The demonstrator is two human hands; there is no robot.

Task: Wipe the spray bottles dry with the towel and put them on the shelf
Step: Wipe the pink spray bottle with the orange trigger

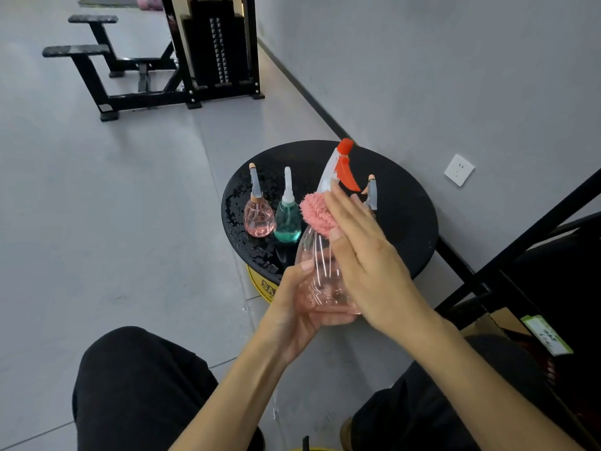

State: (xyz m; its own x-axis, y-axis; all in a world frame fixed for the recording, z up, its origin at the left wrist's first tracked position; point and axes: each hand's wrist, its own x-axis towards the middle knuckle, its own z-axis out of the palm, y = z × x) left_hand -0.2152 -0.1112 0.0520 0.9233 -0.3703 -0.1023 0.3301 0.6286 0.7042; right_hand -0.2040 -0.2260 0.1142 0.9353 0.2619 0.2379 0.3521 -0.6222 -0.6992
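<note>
My left hand (294,307) grips the base of a clear pink spray bottle (320,278) with a white and red trigger head (341,166), held tilted above the near edge of a round black table (409,219). My right hand (364,252) presses a fluffy pink towel (314,213) against the bottle's shoulder. On the wet table stand a small pink bottle (258,216), a teal bottle (287,219) and, mostly hidden behind my right hand, a third bottle with a grey head (371,193).
A black metal shelf frame (507,262) stands at the right, with a cardboard box (500,320) low inside it. Behind the table are a grey wall and a wall socket (459,169). A black weight machine (208,50) stands far back. My knees are below.
</note>
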